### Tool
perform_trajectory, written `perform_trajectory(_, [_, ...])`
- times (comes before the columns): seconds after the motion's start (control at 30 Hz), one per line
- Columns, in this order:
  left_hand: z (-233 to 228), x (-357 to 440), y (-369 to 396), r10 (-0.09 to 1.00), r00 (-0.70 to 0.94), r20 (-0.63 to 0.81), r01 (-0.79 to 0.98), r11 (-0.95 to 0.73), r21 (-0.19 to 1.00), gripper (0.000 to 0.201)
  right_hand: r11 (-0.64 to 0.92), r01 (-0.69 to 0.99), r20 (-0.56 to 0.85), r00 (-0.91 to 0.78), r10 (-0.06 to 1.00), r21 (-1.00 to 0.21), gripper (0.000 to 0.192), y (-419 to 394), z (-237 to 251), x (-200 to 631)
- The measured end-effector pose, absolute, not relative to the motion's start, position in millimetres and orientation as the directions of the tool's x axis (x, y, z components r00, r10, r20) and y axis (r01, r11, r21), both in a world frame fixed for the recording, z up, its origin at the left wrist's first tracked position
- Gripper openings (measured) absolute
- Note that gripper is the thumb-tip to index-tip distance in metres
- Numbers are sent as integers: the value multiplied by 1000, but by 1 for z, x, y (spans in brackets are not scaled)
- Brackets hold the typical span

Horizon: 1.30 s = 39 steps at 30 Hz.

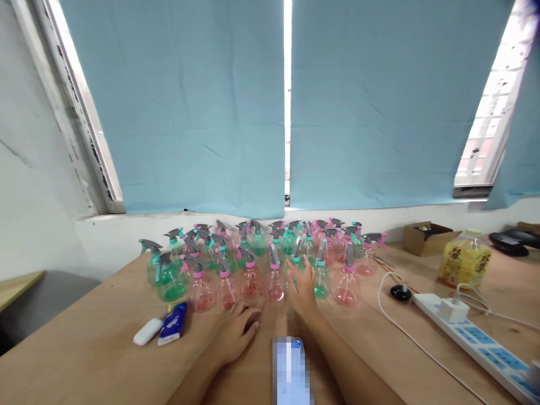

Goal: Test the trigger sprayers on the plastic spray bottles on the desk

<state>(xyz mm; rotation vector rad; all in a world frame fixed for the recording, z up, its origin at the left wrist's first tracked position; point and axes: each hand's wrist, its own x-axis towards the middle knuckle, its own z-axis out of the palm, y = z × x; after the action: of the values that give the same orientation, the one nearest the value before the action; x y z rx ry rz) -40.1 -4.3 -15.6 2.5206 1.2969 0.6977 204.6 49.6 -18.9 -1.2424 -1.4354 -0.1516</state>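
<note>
Head view shows the right hand [302, 293], fingers spread, at a green spray bottle [297, 260] at its 12 o'clock; whether they grip it cannot be told. The left hand [236, 332], fingers loosely curled and thumb apart, is near a pink spray bottle [228, 288] at its 12 o'clock. On the tabletop [101, 337], a blue packet [174, 322] lies at that hand's 9 o'clock.

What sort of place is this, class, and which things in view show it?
Probably a workroom or office: blue blinds hang behind a wood-coloured table, where a power strip lies with a white plug in it, and many spray bottles stand grouped together.
</note>
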Motion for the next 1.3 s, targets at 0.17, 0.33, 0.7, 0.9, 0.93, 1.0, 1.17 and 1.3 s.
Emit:
perform_trajectory(0.17, [-15, -40, -4, 806, 507, 306, 698, -592, 403, 32, 393, 755, 749, 191, 634, -525, 41, 61, -24, 209])
perform_trajectory(0.33, [-14, -39, -5, 809, 505, 302, 702, -588, 402, 31, 320, 802, 742, 214, 635, -505, 42, 56, -23, 208])
perform_trajectory(0.7, [-17, -42, -4, 805, 505, 311, 707, -593, 386, 31, 309, 779, 774, 325, 544, -545, 27, 36, -13, 207])
perform_trajectory(0.9, [-15, -42, -5, 801, 516, 302, 704, -598, 383, 31, 418, 712, 793, 326, 514, -564, 13, 27, -8, 208])
perform_trajectory(0.93, [-15, -42, -5, 801, 517, 300, 705, -598, 381, 31, 432, 681, 777, 338, 531, -591, 14, 25, -7, 208])
perform_trajectory(1.0, [-15, -41, -4, 802, 517, 298, 707, -597, 380, 32, 460, 589, 728, 371, 576, -664, 14, 20, -7, 208])
perform_trajectory(1.17, [-15, -41, -3, 808, 512, 291, 714, -589, 378, 33, 596, 249, 644, 367, 672, -764, 36, 17, 0, 213])
perform_trajectory(1.3, [-13, -41, -4, 801, 522, 294, 704, -599, 381, 31, 587, 109, 598, 147, 788, -802, 35, 24, 9, 222])
